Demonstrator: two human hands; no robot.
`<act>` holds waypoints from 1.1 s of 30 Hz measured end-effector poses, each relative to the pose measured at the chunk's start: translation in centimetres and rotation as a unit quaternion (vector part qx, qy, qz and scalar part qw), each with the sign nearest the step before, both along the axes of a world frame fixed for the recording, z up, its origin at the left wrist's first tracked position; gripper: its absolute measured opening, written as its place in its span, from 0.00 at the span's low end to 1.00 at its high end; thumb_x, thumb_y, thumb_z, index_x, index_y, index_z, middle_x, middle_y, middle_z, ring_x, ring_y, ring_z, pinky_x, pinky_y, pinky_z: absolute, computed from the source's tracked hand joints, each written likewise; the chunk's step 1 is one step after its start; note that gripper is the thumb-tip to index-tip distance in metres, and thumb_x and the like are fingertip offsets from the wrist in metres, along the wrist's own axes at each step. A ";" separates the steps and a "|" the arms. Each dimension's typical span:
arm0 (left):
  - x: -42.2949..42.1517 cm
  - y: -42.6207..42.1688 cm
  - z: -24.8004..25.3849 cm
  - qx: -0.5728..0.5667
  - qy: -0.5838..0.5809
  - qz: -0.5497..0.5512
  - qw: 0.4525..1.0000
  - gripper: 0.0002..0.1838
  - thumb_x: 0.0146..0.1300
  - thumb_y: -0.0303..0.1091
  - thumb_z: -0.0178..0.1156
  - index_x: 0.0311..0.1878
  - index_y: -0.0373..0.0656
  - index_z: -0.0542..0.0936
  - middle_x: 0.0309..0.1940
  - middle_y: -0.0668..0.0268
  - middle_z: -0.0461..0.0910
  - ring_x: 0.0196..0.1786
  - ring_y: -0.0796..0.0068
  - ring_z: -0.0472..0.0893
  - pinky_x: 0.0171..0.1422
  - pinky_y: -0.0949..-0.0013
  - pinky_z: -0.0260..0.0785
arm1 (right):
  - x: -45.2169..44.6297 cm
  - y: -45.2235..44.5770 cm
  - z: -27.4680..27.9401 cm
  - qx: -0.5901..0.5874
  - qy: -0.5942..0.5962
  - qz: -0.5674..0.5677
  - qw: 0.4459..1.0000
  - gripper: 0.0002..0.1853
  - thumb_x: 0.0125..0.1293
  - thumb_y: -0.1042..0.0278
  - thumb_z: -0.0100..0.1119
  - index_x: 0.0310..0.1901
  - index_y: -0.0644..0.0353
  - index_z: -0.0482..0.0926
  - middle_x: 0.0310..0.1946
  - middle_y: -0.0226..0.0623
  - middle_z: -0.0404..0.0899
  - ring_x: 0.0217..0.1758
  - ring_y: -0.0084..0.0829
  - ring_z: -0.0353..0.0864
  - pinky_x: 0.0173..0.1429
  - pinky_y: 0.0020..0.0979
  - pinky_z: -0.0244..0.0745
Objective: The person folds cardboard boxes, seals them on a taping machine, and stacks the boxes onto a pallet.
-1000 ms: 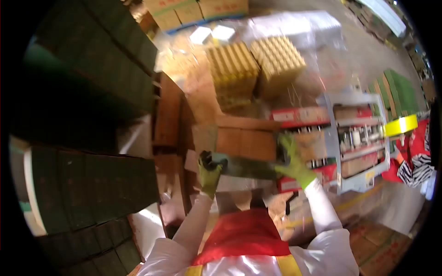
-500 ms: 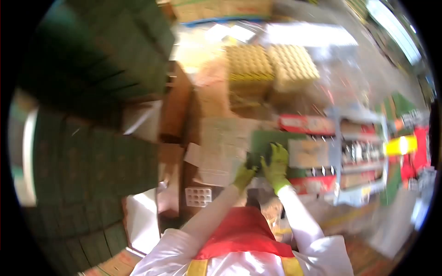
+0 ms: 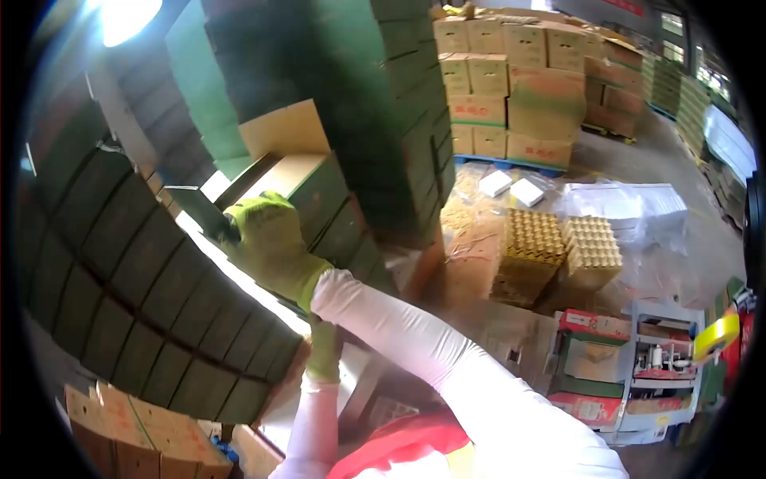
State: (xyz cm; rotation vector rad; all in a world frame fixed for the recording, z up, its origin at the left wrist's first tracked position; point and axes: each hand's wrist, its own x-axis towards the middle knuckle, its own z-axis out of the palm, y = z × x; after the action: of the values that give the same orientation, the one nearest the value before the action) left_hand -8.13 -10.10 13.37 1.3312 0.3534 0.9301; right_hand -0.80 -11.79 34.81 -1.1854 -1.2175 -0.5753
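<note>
The open green box (image 3: 331,199) is high in front of me, on top of other green boxes, with one brown flap (image 3: 286,132) standing up at its far side. My right hand (image 3: 271,239) is at its near edge, the gloved fingers partly curled against a dark green panel (image 3: 195,209); I can't tell whether they grip it or only press on it. My left hand (image 3: 324,351) is lower down, behind my right wrist; its fingers are hidden, so I can't tell how far open they are or whether they hold anything. I judge that I am placing or steadying the box on the stack, or handling its flaps; moving it from here would call for a level push and a firm hold on both sides. More green boxes (image 3: 128,295) stand to the left, and a tall green stack (image 3: 411,120) rises just beyond. Farther right, two piles of egg trays (image 3: 533,239) stand side by side, with a metal-framed machine (image 3: 630,375) and a yellow tape roll (image 3: 716,337) nearer me. Brown cartons (image 3: 546,104) fill a blue pallet (image 3: 550,170) at the back.
</note>
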 end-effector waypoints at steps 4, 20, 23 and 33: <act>-0.8 0.9 -0.4 -0.020 0.078 0.031 0.996 0.26 0.66 0.34 0.59 0.66 0.39 0.67 0.55 0.66 0.74 0.52 0.73 0.73 0.57 0.70 0.68 | 3.0 -11.2 0.6 0.047 -0.011 -0.075 0.996 0.09 0.51 0.68 0.65 0.30 0.61 0.76 0.27 0.42 0.76 0.32 0.44 0.77 0.39 0.42 0.69; 11.0 -17.7 -25.6 0.146 0.206 -0.373 0.893 0.32 0.70 0.45 0.54 0.72 0.39 0.60 0.66 0.56 0.67 0.62 0.68 0.71 0.66 0.67 0.64 | 8.2 -49.3 -42.0 -0.392 0.371 -0.125 0.833 0.33 0.52 0.59 0.70 0.60 0.58 0.72 0.57 0.47 0.73 0.59 0.48 0.73 0.63 0.45 0.70; 10.3 -21.3 -29.3 0.305 0.230 -0.173 0.908 0.27 0.70 0.42 0.55 0.66 0.37 0.67 0.60 0.53 0.72 0.58 0.72 0.73 0.62 0.70 0.68 | 9.1 -48.3 -41.5 -0.263 0.480 -0.257 0.796 0.33 0.55 0.58 0.69 0.62 0.57 0.70 0.61 0.48 0.70 0.64 0.48 0.69 0.67 0.47 0.67; 9.4 -24.0 -33.9 0.026 0.352 -0.264 0.898 0.36 0.58 0.27 0.63 0.70 0.37 0.62 0.62 0.54 0.70 0.60 0.62 0.72 0.67 0.62 0.64 | 6.6 -41.0 -46.5 -0.473 0.277 -0.339 0.765 0.28 0.58 0.54 0.60 0.56 0.65 0.73 0.58 0.54 0.70 0.64 0.54 0.66 0.70 0.51 0.57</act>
State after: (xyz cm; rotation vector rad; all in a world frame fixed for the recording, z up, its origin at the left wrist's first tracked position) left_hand 1.27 -34.13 -20.49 1.6756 0.4822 -0.0253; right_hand 5.82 -52.83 -11.66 -2.4990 -0.4682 -0.0238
